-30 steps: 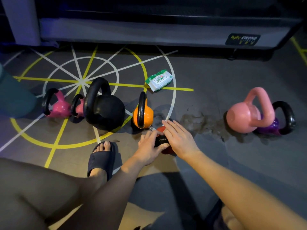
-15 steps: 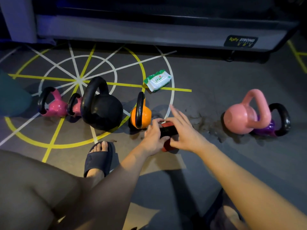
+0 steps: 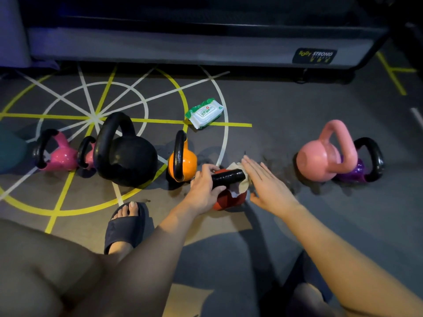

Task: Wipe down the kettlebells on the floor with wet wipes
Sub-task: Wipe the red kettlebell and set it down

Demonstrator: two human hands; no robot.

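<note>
A small red kettlebell with a black handle stands on the grey floor in front of me. My left hand grips that black handle from the left. A crumpled white wet wipe lies against the kettlebell's right side, under the handle. My right hand is beside it with straight fingers, its palm against the wipe's right edge. Further left stand an orange kettlebell, a large black one and two magenta ones. A pink kettlebell and a purple one stand to the right.
A pack of wet wipes lies on the floor behind the orange kettlebell. A long padded bench base runs along the back. My sandalled left foot rests near the black kettlebell. A damp smear marks the floor right of the red kettlebell.
My right hand has slid off the top of the red kettlebell to its right side, uncovering the wipe and the black handle. My left hand keeps its grip on the handle.
</note>
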